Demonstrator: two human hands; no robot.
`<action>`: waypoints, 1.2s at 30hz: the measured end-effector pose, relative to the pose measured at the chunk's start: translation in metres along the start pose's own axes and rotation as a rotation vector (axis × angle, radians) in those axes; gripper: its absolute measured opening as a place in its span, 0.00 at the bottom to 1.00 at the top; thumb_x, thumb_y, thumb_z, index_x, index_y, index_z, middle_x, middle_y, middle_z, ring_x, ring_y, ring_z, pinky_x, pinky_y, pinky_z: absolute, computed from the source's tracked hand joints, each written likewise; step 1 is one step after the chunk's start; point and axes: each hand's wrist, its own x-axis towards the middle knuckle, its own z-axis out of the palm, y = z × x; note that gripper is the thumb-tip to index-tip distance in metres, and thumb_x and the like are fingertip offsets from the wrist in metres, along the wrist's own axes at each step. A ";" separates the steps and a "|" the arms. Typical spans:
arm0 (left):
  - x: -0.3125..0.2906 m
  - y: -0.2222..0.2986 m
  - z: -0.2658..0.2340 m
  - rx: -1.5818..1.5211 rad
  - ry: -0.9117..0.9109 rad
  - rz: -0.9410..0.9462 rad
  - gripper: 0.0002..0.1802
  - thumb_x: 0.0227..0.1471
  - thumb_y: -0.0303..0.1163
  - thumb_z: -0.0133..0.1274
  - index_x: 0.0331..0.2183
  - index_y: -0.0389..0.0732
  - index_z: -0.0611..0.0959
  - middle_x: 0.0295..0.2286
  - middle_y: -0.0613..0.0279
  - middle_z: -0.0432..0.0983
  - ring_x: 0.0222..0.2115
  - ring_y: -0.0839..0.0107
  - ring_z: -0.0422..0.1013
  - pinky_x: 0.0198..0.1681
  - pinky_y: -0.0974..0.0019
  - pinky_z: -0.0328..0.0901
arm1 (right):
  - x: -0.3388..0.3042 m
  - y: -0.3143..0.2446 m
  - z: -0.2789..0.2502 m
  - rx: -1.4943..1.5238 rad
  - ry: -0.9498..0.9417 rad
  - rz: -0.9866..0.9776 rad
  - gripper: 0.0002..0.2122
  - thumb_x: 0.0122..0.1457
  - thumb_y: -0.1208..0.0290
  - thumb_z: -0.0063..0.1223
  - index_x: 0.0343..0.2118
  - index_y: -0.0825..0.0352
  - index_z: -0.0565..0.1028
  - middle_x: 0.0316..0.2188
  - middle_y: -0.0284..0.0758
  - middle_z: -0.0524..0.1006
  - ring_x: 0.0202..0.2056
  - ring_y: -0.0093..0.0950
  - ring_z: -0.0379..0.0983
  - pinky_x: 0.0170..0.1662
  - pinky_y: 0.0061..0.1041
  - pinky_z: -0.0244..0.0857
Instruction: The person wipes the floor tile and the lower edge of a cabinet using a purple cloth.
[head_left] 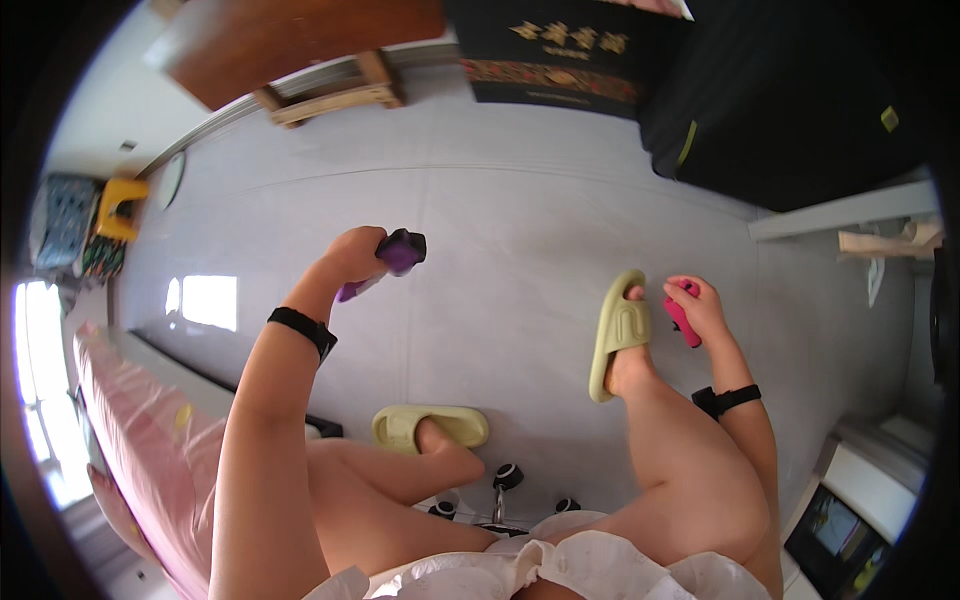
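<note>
Held out over the floor, my left hand is closed around a purple object with a dark, angular end. A purple part of it also shows below the fingers; its exact kind I cannot make out. On the right, beside my slippered foot, my right hand grips a small pink handle-shaped object with a dark bit on its side. My fingers cover part of it, and its kind is unclear. Both forearms wear black straps.
Green slippers are on my feet. A wheeled chair base stands between my legs. Ahead are a brown wooden piece of furniture, a dark printed box and a large black item. Pink bedding lies at left.
</note>
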 end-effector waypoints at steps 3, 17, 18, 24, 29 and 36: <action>-0.053 -0.025 -0.049 -0.023 0.072 -0.057 0.19 0.37 0.37 0.60 0.33 0.38 0.79 0.31 0.52 0.77 0.34 0.56 0.73 0.37 0.58 0.67 | -0.012 -0.039 -0.011 -0.213 -0.059 -0.030 0.17 0.49 0.62 0.61 0.37 0.70 0.76 0.31 0.36 0.77 0.32 0.24 0.73 0.37 0.23 0.67; -0.268 -0.065 -0.137 -0.466 0.553 -0.202 0.22 0.34 0.35 0.63 0.34 0.32 0.80 0.28 0.52 0.78 0.28 0.63 0.74 0.35 0.63 0.68 | -0.146 -0.238 -0.087 -0.493 -0.045 -0.533 0.20 0.48 0.60 0.63 0.39 0.69 0.76 0.34 0.38 0.77 0.35 0.28 0.73 0.41 0.25 0.67; -0.280 -0.066 -0.140 -0.397 0.574 -0.209 0.23 0.34 0.35 0.63 0.34 0.32 0.80 0.28 0.52 0.78 0.29 0.62 0.74 0.35 0.63 0.68 | -0.155 -0.240 -0.093 -0.484 -0.038 -0.550 0.19 0.48 0.61 0.62 0.39 0.69 0.76 0.34 0.38 0.77 0.35 0.28 0.73 0.41 0.25 0.67; -0.328 -0.095 -0.145 -0.287 0.745 -0.226 0.25 0.31 0.37 0.65 0.33 0.31 0.79 0.28 0.50 0.77 0.31 0.60 0.75 0.36 0.61 0.68 | -0.197 -0.245 -0.102 -0.528 -0.052 -0.563 0.19 0.47 0.61 0.63 0.38 0.69 0.77 0.33 0.39 0.77 0.36 0.29 0.73 0.41 0.26 0.67; -0.324 -0.101 -0.138 -0.419 0.693 -0.243 0.27 0.29 0.40 0.66 0.33 0.32 0.80 0.27 0.51 0.78 0.29 0.60 0.75 0.34 0.62 0.68 | -0.207 -0.272 -0.126 -0.620 -0.041 -0.582 0.19 0.46 0.62 0.63 0.37 0.70 0.77 0.33 0.39 0.77 0.36 0.29 0.73 0.42 0.26 0.66; -0.265 -0.143 -0.112 -0.414 0.711 -0.405 0.26 0.31 0.42 0.64 0.33 0.33 0.80 0.28 0.51 0.78 0.30 0.59 0.75 0.36 0.61 0.69 | -0.195 -0.382 -0.100 -0.778 -0.221 -0.640 0.16 0.44 0.66 0.64 0.33 0.71 0.77 0.28 0.36 0.76 0.32 0.24 0.71 0.40 0.24 0.66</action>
